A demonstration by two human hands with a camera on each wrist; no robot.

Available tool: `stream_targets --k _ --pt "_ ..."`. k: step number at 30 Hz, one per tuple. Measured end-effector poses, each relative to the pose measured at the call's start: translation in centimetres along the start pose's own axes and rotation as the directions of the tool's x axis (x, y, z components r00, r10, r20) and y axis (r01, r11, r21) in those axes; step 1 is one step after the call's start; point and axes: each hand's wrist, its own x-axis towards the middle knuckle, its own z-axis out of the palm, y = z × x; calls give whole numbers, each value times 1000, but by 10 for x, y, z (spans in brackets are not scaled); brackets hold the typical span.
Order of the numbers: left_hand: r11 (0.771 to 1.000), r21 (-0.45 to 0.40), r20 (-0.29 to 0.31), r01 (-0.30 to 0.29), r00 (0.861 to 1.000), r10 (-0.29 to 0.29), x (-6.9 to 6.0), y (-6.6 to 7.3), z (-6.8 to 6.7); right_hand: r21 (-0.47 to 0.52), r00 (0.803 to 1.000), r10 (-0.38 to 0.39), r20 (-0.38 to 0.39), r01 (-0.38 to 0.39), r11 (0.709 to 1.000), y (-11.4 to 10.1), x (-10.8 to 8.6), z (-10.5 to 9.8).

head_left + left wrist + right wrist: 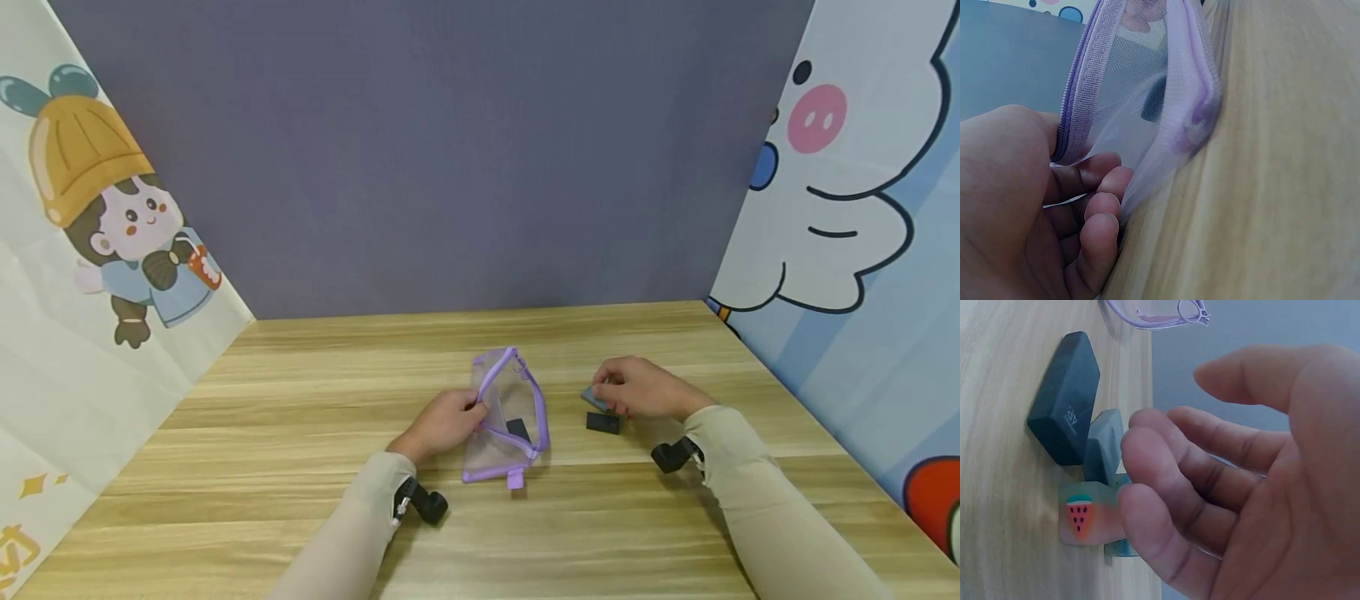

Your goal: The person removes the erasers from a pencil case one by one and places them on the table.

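My left hand (444, 423) pinches the rim of a purple mesh zip pouch (491, 454), whose mouth gapes toward the right. Through the mesh in the left wrist view, a dark block (1155, 100) shows inside the pouch (1085, 81). My right hand (641, 388) hovers over a few small blocks, thumb apart from its loosely bent fingers. The right wrist view shows a black block (1067, 400), a grey block (1104, 445) and a translucent block with a watermelon picture (1082, 515), close to the fingertips; whether they touch is unclear. A teal piece (1121, 549) is partly hidden behind it.
The wood-grain table (300, 400) meets a dark grey panel (480, 167) at the back. Cartoon-printed sheets stand along the left (45, 292) and right (885, 375) sides. Each wrist wears a small black camera.
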Motion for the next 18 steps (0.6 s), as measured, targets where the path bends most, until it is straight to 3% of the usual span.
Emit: stream_targets --k 18 --pt "1000 5 2 -4 1000 4 -1 3 -1 -29 999 21 -26 -21 999 -3 1 4"
